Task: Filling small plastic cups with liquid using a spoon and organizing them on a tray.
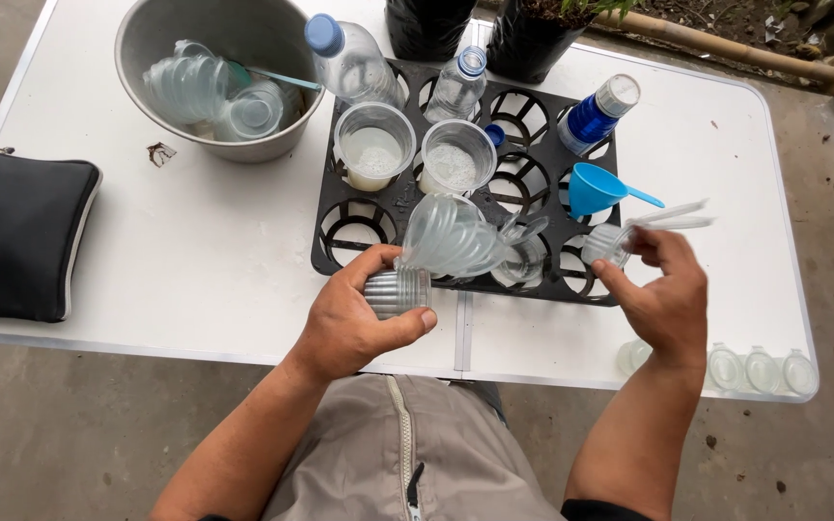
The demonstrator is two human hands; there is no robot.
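Note:
My left hand (354,318) grips a nested stack of clear plastic cups (441,241) by its base, the stack lying sideways over the black cell tray (407,193). My right hand (663,294) holds one small clear cup (607,243) together with white plastic tweezers (673,214) above the tray's right edge. Two clear cups with pale contents (374,147) (458,156) stand in tray cells. A blue funnel-shaped scoop (596,188) rests in a cell near my right hand.
A metal bowl (147,39) with clear cups and a spoon sits at the back left. Three bottles (349,60) (458,85) (598,111) stand in the tray. A black pouch (16,236) lies left. Small capped containers (760,369) line the table's front right edge. Black plant pots (533,39) stand behind.

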